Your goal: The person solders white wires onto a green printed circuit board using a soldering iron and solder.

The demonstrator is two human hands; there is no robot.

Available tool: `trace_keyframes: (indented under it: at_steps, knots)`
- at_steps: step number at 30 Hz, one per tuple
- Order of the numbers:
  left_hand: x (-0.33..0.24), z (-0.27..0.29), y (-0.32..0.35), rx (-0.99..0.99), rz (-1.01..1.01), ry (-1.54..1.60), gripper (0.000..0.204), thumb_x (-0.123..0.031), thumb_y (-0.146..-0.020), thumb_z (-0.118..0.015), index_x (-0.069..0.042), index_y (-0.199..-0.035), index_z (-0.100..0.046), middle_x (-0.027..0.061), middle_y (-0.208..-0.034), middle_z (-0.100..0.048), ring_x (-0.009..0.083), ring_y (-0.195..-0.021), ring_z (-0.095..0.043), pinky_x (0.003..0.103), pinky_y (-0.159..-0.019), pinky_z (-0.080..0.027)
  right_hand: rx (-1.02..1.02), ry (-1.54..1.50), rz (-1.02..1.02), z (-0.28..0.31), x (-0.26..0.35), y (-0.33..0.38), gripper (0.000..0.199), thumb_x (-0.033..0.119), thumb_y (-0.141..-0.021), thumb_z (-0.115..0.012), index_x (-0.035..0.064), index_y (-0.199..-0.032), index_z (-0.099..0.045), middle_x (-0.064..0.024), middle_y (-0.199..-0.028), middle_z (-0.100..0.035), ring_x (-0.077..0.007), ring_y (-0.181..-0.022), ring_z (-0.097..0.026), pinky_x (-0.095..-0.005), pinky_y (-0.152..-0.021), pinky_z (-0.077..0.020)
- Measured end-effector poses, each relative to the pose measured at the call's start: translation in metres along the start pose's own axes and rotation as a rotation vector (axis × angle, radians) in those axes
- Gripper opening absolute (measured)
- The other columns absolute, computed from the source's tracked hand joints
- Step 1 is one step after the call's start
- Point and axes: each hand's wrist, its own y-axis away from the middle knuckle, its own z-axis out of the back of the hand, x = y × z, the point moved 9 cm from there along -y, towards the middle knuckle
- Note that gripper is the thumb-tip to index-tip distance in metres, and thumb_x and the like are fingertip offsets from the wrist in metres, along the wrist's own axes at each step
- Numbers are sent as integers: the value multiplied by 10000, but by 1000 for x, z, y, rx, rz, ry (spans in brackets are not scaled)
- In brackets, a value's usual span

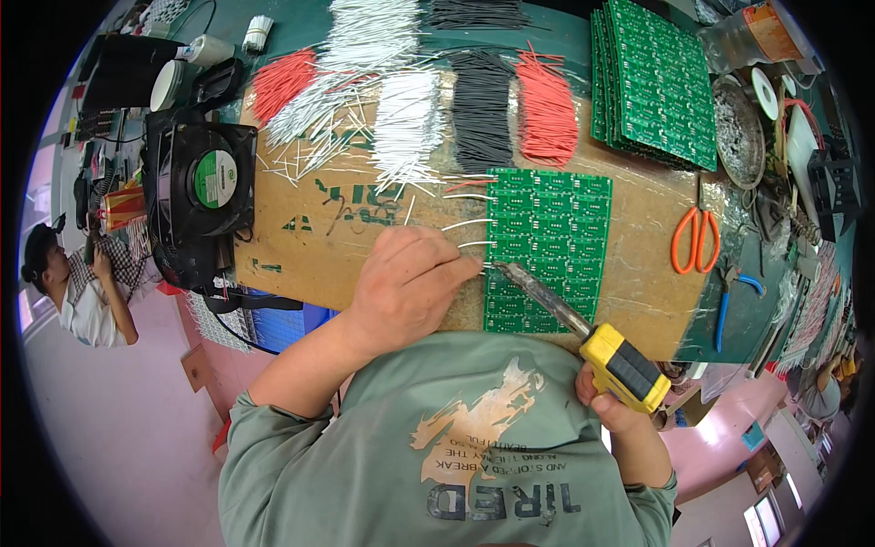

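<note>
We've got our left hand (407,283) pinching a thin wire at the green board's (547,246) left edge, while our right hand (609,403) grips the soldering iron (583,333), its shaft angling up-left so the tip nearly meets those fingers.

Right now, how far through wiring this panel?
Done: four white wires stick out of the green circuit panel along its left edge. In hand: left hand steadies a wire while the right hand brings the soldering iron tip there. Left: lower rows, stacked boards.
</note>
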Motion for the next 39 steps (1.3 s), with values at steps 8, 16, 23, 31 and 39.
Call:
trace_keyframes:
  at_steps: [8,16,23,31,39]
  knots:
    - [0,0,0,-4,-2,-7,398,-5,-752,-799,-70,-1145,-795,43,-1030,-689,271,-974,-677,410,-833,-475,-24,-147,27,-1,5,-1,491,491,-925,-846,73,-801,-620,-58,-720,-596,-245,-631,-591,-391,-588,-467]
    - [0,-1,1,-7,-5,-12,409,-6,-754,-798,-75,-1157,-794,36,-1033,-683,265,-980,-675,407,-842,-473,-70,-510,16,-7,7,1,537,339,-918,-909,-25,-1176,-609,-28,-781,-597,-136,-659,-578,-313,-583,-478]
    - [0,-2,1,0,0,-20,408,-8,-757,-798,-83,-1158,-796,30,-1032,-679,261,-989,-675,408,-852,-476,-49,-429,-70,-5,-4,5,557,356,-886,-917,-1,-1196,-623,-32,-796,-598,-155,-680,-580,-321,-615,-483]
    - [0,-2,2,-10,-6,-26,379,-10,-778,-802,-85,-1150,-795,30,-1026,-678,261,-979,-672,411,-846,-476,-50,-422,-165,-6,-13,10,789,446,-825,-955,9,-1373,-594,-30,-836,-578,-167,-725,-568,-325,-652,-473]
    - [-1,-1,2,-18,-14,-27,361,-10,-789,-797,-89,-1142,-789,34,-1021,-675,265,-970,-670,413,-845,-480,-49,-555,-35,-7,11,2,547,348,-924,-895,18,-1254,-610,-4,-825,-574,-129,-706,-552,-306,-625,-468]
